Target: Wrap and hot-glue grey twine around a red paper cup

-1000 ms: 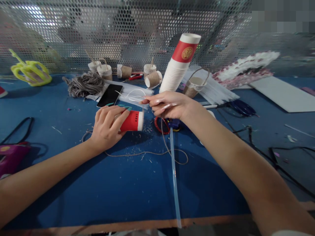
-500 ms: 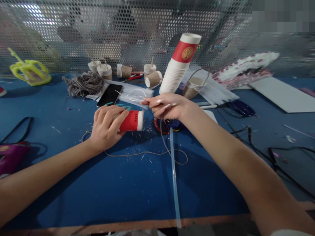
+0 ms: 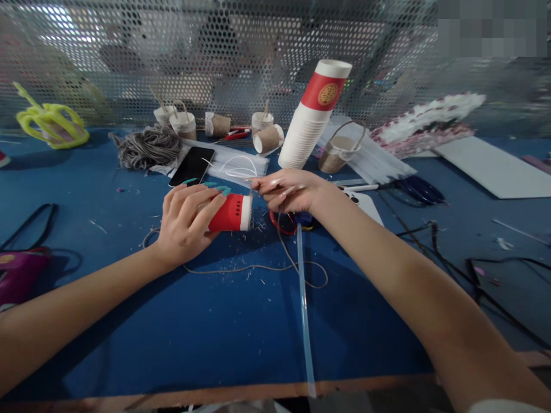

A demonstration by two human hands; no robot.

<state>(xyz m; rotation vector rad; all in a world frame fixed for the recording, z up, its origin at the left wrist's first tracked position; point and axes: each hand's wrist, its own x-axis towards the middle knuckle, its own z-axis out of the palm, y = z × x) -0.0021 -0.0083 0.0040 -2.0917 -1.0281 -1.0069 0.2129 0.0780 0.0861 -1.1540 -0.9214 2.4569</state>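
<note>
My left hand (image 3: 183, 226) is wrapped round a red paper cup (image 3: 230, 212) with a white band at its right end. The cup lies on its side above the blue table. Just right of it, my right hand (image 3: 286, 190) pinches a thin grey-brown cord (image 3: 284, 244). From those fingers the cord hangs down and loops across the table toward my left wrist. Red-handled scissors (image 3: 282, 222) lie partly hidden under my right hand, beside a clear glue stick (image 3: 305, 315) that runs toward the front edge.
A leaning stack of paper cups (image 3: 307, 123) rises behind my right hand. Gray yarn (image 3: 148, 147), a black phone (image 3: 192, 164) and several small cord-wrapped cups stand behind my left hand. A purple glue gun (image 3: 21, 275) is at left; black cables (image 3: 434, 241) cross the right side.
My right hand has dropped slightly, with the cord still pinched in its fingers. The left hand and the red cup stay almost where they were.
</note>
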